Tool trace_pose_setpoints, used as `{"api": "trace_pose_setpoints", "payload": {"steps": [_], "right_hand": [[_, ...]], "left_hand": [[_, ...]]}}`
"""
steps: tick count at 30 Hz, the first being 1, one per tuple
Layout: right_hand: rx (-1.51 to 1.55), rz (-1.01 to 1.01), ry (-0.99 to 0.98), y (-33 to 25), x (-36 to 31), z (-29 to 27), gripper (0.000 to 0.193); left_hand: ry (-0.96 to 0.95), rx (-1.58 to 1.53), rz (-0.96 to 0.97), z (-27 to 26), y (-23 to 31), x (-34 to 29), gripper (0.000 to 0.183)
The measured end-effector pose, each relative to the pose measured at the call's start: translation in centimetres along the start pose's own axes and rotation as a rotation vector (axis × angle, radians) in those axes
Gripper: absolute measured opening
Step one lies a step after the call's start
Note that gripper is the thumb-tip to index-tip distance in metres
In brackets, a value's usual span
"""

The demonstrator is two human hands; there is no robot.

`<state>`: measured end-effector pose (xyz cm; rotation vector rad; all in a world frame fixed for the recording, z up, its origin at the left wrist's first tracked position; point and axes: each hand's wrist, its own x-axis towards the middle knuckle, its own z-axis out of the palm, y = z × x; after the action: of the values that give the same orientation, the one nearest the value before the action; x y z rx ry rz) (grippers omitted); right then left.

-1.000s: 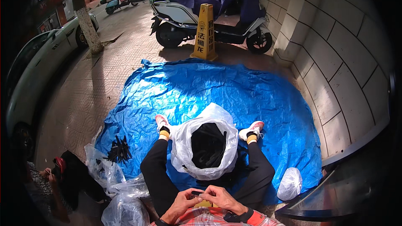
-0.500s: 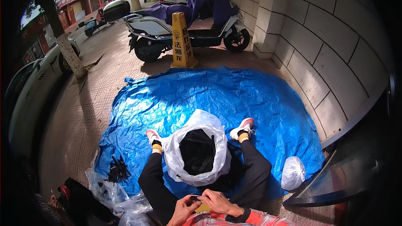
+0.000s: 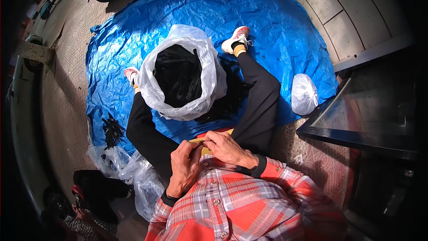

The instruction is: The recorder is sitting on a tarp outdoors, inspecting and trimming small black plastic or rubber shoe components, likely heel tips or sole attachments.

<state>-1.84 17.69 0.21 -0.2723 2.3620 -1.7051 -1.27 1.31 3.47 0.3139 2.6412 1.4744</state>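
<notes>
My left hand (image 3: 185,163) and my right hand (image 3: 227,148) meet in front of my shirt, both closed in a pinch. Between the fingertips is a small dark piece, mostly hidden, its kind unclear. Beneath the hands a yellow surface (image 3: 206,150) shows in part. Beyond them, between my legs, stands a white plastic bag (image 3: 206,100) with its rim rolled open. Thin black pieces (image 3: 178,76) fill it. More black pieces (image 3: 227,98) lie heaped at the bag's right side, partly in shadow.
A blue tarp (image 3: 272,31) covers the ground. On it lie a small black bundle (image 3: 113,130) at left and a tied white bag (image 3: 304,94) at right. Clear plastic bags (image 3: 145,183) and another person (image 3: 96,196) are at lower left. A dark-framed panel (image 3: 356,129) borders the right.
The view has tilted down, so the bag and tarp sit higher and my shirt shows. My hands stay together; the dark piece between them is now less visible.
</notes>
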Motion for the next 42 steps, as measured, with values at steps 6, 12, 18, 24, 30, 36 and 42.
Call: {"api": "trace_pose_setpoints", "payload": {"steps": [6, 12, 18, 24, 30, 36, 42], "right_hand": [[0.413, 0.608, 0.206, 9.6, -1.0, -3.7, 0.019], [-0.365, 0.322, 0.521, 16.7, 5.5, -7.0, 0.03], [-0.308, -0.215, 0.27, 6.3, 12.2, -4.6, 0.022], [-0.679, -0.3, 0.114, 8.4, 18.8, -2.9, 0.019], [-0.749, -0.081, 0.16, 9.9, 21.0, -4.3, 0.025], [-0.883, 0.056, 0.211, 10.7, 21.5, -4.0, 0.022], [0.359, 0.208, 0.135, 4.7, 17.3, -3.8, 0.025]], "left_hand": [[-0.126, -1.202, -0.883, 1.4, -6.3, -0.4, 0.017], [-0.097, -1.328, -0.931, 0.9, -6.6, -3.1, 0.022], [0.015, -1.325, -0.899, 0.4, -6.6, -3.0, 0.02], [-0.006, -1.337, -0.794, -1.4, -6.6, -3.2, 0.021], [-0.021, -1.39, -0.709, -1.8, -7.3, -3.3, 0.021], [0.056, -1.289, -0.716, -2.1, -6.8, -2.4, 0.016], [0.216, -1.222, -0.708, -2.1, -6.4, -1.5, 0.018]]}}
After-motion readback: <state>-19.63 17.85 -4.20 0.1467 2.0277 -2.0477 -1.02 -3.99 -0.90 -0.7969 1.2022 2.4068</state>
